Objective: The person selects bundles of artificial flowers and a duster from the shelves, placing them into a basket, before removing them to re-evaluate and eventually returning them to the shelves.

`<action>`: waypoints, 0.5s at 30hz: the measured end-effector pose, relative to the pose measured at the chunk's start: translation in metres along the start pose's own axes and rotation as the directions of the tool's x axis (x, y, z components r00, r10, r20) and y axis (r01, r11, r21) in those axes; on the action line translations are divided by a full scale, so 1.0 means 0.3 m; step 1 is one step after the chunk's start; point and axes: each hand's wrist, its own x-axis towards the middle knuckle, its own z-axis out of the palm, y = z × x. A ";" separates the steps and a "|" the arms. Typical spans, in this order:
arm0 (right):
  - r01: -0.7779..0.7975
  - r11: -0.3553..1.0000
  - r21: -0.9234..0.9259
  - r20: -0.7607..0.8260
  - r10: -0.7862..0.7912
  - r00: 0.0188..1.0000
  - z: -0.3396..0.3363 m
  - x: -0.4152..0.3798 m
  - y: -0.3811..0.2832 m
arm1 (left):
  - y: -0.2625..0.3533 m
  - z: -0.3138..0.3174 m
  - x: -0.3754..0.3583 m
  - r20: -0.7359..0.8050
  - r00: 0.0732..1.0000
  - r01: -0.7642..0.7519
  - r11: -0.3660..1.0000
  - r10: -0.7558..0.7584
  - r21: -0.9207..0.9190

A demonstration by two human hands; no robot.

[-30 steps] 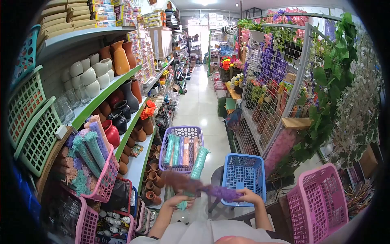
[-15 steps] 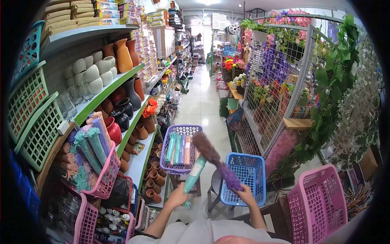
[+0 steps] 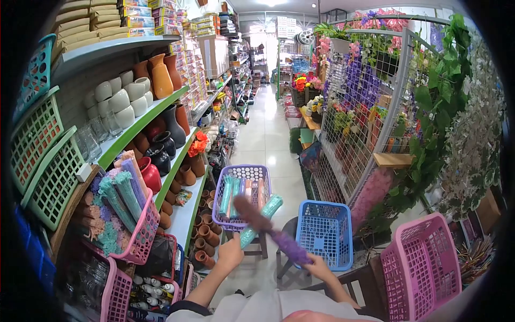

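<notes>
My left hand [image 3: 229,253] is closed on the lower end of a teal wrapped bundle [image 3: 271,206], which slants up to the right. My right hand [image 3: 317,266] grips the purple fluffy part [image 3: 289,247] of a duster. The duster's brown head [image 3: 250,213], blurred, points up to the left and crosses in front of the bundle. Behind them stands a purple basket [image 3: 215,209] holding teal, lilac and peach bundles. Close to my right hand, a blue basket [image 3: 347,236] rests on a dark stool.
At left, a pink basket [image 3: 140,236] is filled with similar bundles beside shelves [image 3: 155,115] of pots and vases. An upright pink basket [image 3: 396,279] stands at right. A wire rack [image 3: 370,145] with artificial plants borders the tiled aisle [image 3: 263,137].
The duster's brown head has swung left and down across the bundle. The teal bundle now leans further right, and my left hand has shifted slightly left.
</notes>
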 end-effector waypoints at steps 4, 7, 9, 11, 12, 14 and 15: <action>-0.032 0.999 0.006 0.006 0.032 0.999 -0.015 -0.004 0.008 | 0.027 -0.046 -0.002 -0.017 1.000 0.021 0.999 -0.021 0.043; 0.136 0.989 0.060 -0.243 -0.118 0.963 0.010 0.036 0.059 | 0.036 -0.042 -0.004 0.005 1.000 0.028 0.999 -0.028 0.041; 0.107 0.992 0.071 -0.194 -0.092 0.977 0.025 0.039 0.095 | 0.026 -0.030 0.005 0.000 1.000 0.029 0.999 -0.029 0.037; 0.033 0.999 0.037 0.026 -0.034 0.999 0.007 0.005 0.066 | -0.015 0.013 0.020 0.015 0.999 0.029 0.999 -0.030 0.017; -0.031 0.999 -0.015 0.242 0.034 0.970 -0.005 -0.010 0.056 | -0.008 0.004 0.015 0.019 0.999 0.029 0.999 -0.029 0.017; 0.089 0.995 -0.034 0.158 -0.083 0.984 -0.027 0.015 0.083 | 0.008 -0.024 0.012 0.037 0.995 0.090 0.995 -0.089 -0.039; 0.070 0.995 0.071 0.004 -0.070 0.998 -0.036 0.036 0.085 | 0.005 -0.022 0.010 0.050 0.996 0.077 0.995 -0.074 -0.069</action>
